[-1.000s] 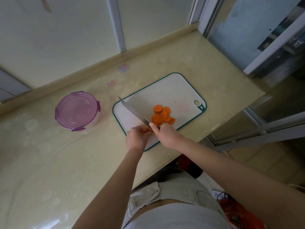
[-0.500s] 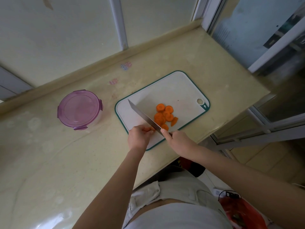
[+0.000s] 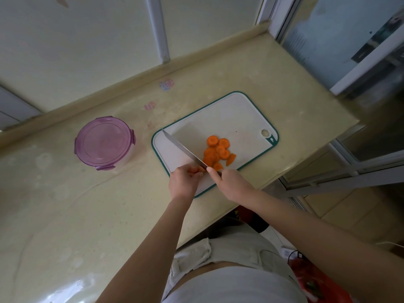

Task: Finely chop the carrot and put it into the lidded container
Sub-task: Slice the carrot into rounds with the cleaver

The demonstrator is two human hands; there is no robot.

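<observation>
Several orange carrot slices (image 3: 217,153) lie in a loose pile on the white, green-rimmed cutting board (image 3: 236,114). My right hand (image 3: 231,182) grips the handle of a knife (image 3: 183,148); its blade runs diagonally up-left across the board, just left of the slices. My left hand (image 3: 183,182) sits at the board's near edge with its fingers curled against the base of the blade. Whatever lies under those fingers is hidden. The round container with a purple clip-on lid (image 3: 102,142) stands closed on the counter, left of the board.
The beige counter (image 3: 87,215) ends at a near edge by my body and a right edge past the board. A raised lip and wall run along the back. Window frames stand at the right.
The knife and my right hand shifted right over the slices half a second ago, then came back a little to the left. My left hand stayed by the blade.
</observation>
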